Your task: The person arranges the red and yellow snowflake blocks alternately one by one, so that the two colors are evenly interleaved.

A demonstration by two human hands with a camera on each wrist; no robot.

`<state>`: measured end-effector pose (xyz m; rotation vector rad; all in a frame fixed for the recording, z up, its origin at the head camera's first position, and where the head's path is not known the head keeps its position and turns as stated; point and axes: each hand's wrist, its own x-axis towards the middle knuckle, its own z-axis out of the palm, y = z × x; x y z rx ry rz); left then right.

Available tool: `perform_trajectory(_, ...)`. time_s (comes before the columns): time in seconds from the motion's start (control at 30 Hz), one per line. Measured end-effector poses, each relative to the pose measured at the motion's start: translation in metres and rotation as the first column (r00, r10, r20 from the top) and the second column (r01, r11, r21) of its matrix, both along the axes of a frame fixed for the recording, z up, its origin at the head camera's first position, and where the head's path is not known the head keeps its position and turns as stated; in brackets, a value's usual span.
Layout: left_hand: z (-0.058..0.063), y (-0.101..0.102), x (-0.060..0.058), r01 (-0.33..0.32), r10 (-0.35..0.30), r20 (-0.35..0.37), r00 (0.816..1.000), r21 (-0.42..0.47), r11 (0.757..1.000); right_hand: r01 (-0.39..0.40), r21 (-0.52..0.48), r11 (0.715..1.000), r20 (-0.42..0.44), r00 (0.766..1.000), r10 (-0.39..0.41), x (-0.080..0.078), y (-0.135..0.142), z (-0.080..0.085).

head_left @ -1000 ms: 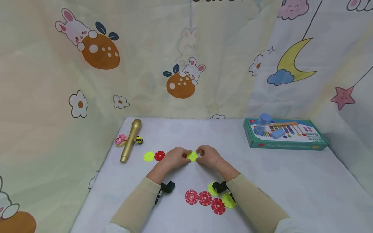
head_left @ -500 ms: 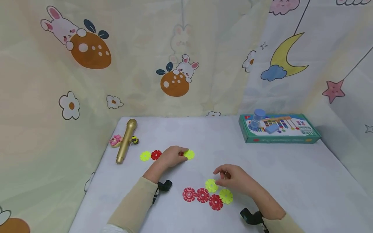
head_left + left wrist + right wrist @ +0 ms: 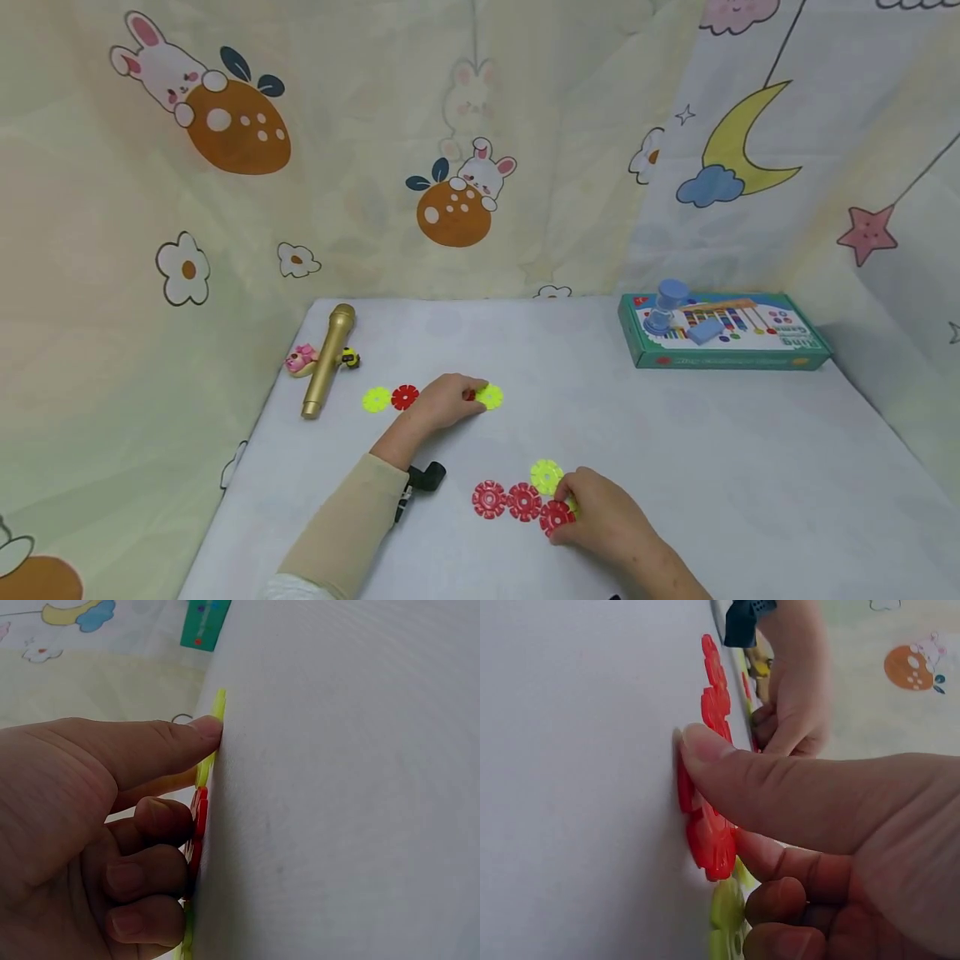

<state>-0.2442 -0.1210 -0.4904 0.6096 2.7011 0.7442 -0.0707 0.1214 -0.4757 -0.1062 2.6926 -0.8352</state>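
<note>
My left hand pinches the yellow flower-shaped plastic disc at the right end of a row on the white table. Part of that row is covered by the hand; its far-left yellow disc and neighbouring red disc show. In the left wrist view, the thumb presses the yellow disc's edge. Lower right, my right hand pinches a red flower-shaped disc between thumb and finger. Beside it lie two more red discs and a yellow disc; another yellow one is mostly hidden behind the fingers.
A gold microphone lies at the table's left, between a pink toy figure and a small bee toy. At the back right, a green box carries a blue sand timer and a blue block.
My right hand has left the yellow disc at the row's end and come down to the nearer group, where it now grips a red disc. The left hand stays at the row.
</note>
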Motion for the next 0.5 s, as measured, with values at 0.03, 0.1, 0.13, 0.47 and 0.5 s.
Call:
perform_trajectory(0.03,0.0,0.0,0.0,-0.001,0.001,0.002,1.0,-0.002,1.0,-0.001,0.0,1.0,0.013,1.0,0.001,-0.001,-0.001,0.001)
perform_trajectory(0.1,0.0,0.0,0.0,-0.002,0.002,0.002,1.0,-0.003,1.0,-0.006,-0.045,0.999,0.048,0.999,0.008,-0.003,-0.001,0.003)
perform_trajectory(0.13,-0.001,0.0,0.0,0.001,-0.001,0.0,1.0,-0.004,1.0,-0.005,-0.084,0.996,0.066,0.998,0.011,-0.004,-0.001,0.004)
perform_trajectory(0.47,-0.002,0.001,0.0,-0.001,0.001,-0.008,1.0,-0.005,1.0,0.244,-0.467,0.85,0.188,0.967,-0.174,-0.06,0.01,0.035)
perform_trajectory(0.5,-0.002,0.001,0.0,-0.001,0.001,-0.008,1.0,-0.007,1.0,0.26,-0.471,0.843,0.193,0.963,-0.189,-0.07,0.01,0.035)
